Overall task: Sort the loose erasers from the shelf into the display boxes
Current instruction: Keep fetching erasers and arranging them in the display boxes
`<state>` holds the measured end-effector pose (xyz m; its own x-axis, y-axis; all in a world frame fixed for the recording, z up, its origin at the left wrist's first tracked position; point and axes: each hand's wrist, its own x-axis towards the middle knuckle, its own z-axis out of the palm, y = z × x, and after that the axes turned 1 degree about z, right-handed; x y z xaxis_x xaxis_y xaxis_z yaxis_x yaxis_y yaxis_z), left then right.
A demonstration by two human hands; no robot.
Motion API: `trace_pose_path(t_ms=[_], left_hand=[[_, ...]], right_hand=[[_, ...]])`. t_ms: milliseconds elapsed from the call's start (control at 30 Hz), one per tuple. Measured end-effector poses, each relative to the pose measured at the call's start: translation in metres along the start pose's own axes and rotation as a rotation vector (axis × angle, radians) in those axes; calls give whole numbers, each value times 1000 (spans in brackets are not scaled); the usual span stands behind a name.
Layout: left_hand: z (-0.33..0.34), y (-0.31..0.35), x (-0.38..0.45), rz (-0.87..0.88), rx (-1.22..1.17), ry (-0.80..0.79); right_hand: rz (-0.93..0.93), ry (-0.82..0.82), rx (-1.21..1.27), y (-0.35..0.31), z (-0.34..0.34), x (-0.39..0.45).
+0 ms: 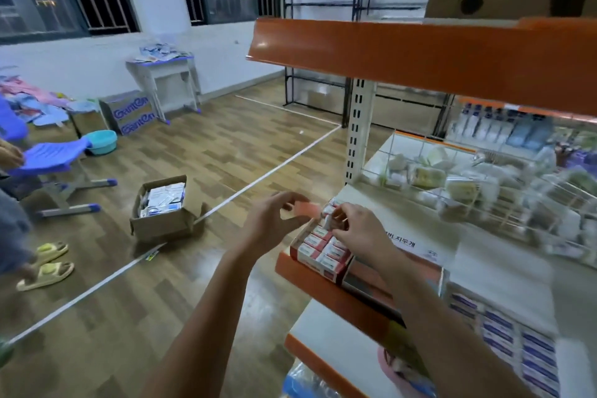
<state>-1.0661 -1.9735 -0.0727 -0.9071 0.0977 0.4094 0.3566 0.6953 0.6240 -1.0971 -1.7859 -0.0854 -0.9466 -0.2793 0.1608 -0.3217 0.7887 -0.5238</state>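
Erasers (323,247) already fill most of the display box (298,241) at centre frame. My right hand (361,231) pinches another eraser (331,220) over it; my left hand (274,223) holds the pink flap (305,207). A few gaps remain, I judge.

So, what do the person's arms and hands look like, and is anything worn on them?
Both forearms are bare for as far as the view shows them: no sleeves or gloves. The left hand and the right hand show no ring, and the wrists no watch or band. The picture is slightly blurred, so small details could be missed.
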Motion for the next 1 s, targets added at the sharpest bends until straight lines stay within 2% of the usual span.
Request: trace_pose_path(t_ms=[367, 533, 667, 800, 1000], left_hand=[[-1, -63, 54, 128, -135, -276], [-1, -67, 68, 182, -187, -390], [7, -56, 72, 268, -222, -482], [24, -25, 61, 422, -237, -587], [57, 25, 40, 638, -61, -813]], right_hand=[[199, 220, -230, -10, 46, 17], [254, 241, -270, -20, 50, 17], [360, 303, -207, -21, 36, -2], [551, 422, -272, -7, 4, -44], [760, 611, -253, 7, -18, -106]])
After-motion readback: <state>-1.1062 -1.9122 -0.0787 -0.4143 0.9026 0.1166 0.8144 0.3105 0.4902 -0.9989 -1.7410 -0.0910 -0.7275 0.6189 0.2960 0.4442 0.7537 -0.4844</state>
